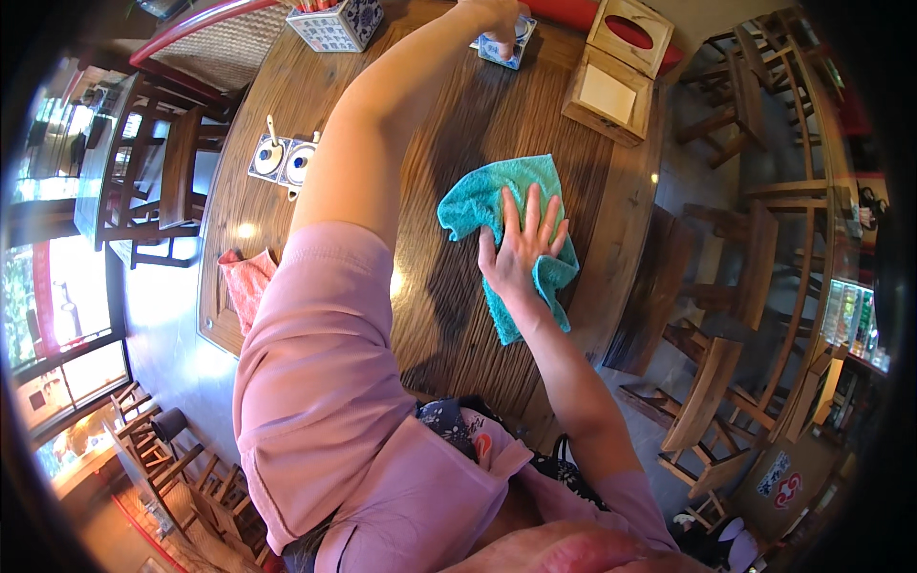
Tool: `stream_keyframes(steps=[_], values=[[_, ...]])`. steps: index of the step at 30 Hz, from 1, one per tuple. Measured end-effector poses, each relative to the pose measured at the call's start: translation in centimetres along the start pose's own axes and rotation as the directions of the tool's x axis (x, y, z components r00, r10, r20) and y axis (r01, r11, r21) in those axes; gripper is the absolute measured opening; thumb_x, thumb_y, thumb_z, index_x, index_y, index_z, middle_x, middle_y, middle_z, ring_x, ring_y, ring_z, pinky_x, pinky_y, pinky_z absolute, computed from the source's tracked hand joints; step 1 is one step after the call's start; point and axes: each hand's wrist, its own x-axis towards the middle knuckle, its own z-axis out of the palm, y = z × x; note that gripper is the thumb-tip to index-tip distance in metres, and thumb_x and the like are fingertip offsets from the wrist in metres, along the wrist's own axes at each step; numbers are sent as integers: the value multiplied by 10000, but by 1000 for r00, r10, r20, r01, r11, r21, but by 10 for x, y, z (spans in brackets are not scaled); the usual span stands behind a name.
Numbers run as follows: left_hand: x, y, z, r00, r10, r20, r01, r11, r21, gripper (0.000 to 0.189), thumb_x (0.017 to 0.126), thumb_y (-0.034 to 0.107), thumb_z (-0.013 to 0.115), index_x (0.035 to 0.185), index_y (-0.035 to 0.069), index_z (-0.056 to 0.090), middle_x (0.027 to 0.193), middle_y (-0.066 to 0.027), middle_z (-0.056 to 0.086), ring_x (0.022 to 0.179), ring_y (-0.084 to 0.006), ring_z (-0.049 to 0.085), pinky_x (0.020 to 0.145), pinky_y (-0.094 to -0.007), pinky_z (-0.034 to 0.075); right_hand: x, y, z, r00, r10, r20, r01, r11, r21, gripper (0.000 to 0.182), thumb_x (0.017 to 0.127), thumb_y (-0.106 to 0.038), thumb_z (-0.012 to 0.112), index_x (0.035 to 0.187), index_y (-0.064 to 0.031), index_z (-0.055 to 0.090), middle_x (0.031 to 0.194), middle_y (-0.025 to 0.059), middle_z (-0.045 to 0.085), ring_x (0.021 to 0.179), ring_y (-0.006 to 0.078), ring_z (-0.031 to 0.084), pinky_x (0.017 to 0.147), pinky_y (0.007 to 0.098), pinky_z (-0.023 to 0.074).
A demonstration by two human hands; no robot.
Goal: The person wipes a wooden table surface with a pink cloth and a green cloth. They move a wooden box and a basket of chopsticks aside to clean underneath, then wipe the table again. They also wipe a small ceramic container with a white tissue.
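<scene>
My right hand (521, 247) lies with fingers spread on a teal terry cloth (466, 204), pressed flat against the wooden table (458, 315). Stretched out to the table's far side, my left hand (501, 29) is at a small blue-and-white patterned holder (499, 51), its fingers over the top; whether it grips the holder cannot be told. A pink cloth (247, 283) rests near the left edge, partly hidden by my left sleeve. Two lidded condiment jars (269, 157) in patterned square holders stand left of my left arm, one partly covered by it.
An open wooden box (609, 97) with a pale inside stands at the far right of the table. At the far left is a blue-and-white box (337, 27) of red-tipped utensils. A wooden bench (648, 294) runs along the right side, with wooden stools (706, 401) beyond.
</scene>
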Motion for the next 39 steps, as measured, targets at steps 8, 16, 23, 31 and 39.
stream_keyframes(steps=[8,16,23,31,39], values=[[-58,-26,32,990,130,-60,-130,992,5,968,504,252,901,1381,354,503,1381,-81,453,1274,-392,436,946,-636,428,-2,0,7,997,-21,-76,25,998,52,553,878,-411,532,1351,-129,580,1563,178,308,1475,430,112,1155,570,-28],[-219,-15,43,985,165,-54,-169,984,-66,922,484,194,918,1321,280,541,1351,-105,431,1266,-383,408,915,-625,431,-10,5,8,994,-59,-91,61,998,19,574,883,-424,526,1373,-126,548,1547,192,315,1459,467,101,1131,623,-20],[-324,-9,74,978,175,-115,-186,978,-95,874,456,166,905,1260,238,571,1354,-114,418,1278,-369,387,943,-583,402,-5,7,17,997,-59,-50,58,998,-18,567,883,-399,556,1392,-149,530,1542,203,324,1435,490,161,1131,644,42],[-451,-37,132,979,180,-100,-196,962,-190,1142,478,260,931,1478,312,382,1611,-160,114,1488,-421,94,1134,-648,195,-17,0,72,983,-181,-25,171,960,-222,589,923,-427,533,1462,-201,456,1577,170,295,1451,493,145,1144,644,46],[-549,-135,279,511,-684,-520,228,692,-685,717,872,452,643,1470,151,386,1554,-251,261,1461,-428,195,1171,-581,141,-13,26,84,938,-337,80,342,938,-57,591,964,-449,487,1498,-207,408,1603,157,247,1459,496,124,1129,666,27]])
